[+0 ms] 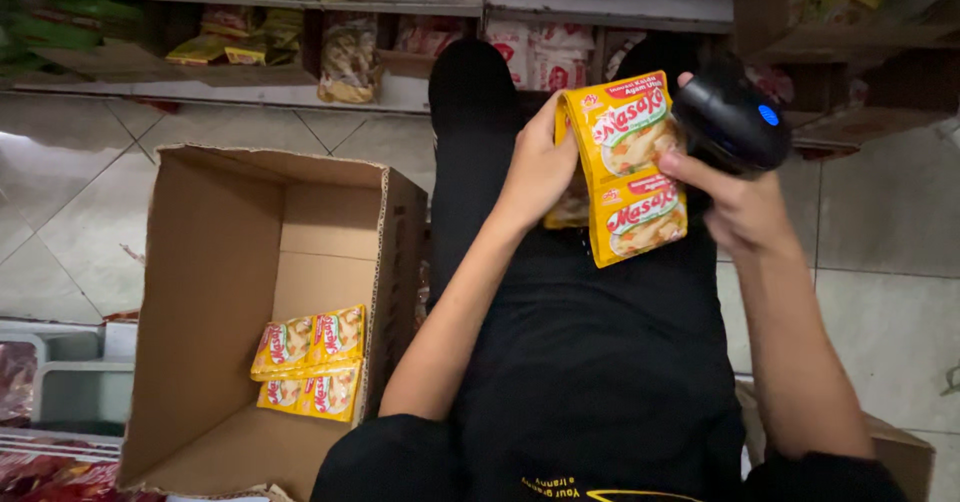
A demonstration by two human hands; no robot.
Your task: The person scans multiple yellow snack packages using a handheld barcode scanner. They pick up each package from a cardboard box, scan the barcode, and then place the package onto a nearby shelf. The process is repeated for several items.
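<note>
Sachets [628, 167], a yellow strip of joined packets, hung over the person's lap between both hands. The left hand [540, 167] was closed on the strip's left edge near the top, thumb in front and fingers behind. The right hand [735, 197] gripped a black scanner [730, 122] with a blue light, its head just beside the top packet, while a fingertip touched the strip's right edge.

The strip looked light and limp, likely to fold at the seams between packets, and its glossy film seemed slippery; a pinch on a flat sealed edge or seam looked safer than squeezing the filled middle, which could crumple.

To the left, an open box [215, 262] stood on the tiled floor [70, 212], with more yellow packets [310, 362] lying flat at its bottom, well apart from the held strip. Shelves [300, 7] of bagged goods ran along the top, beyond the person's black-clad knees.
</note>
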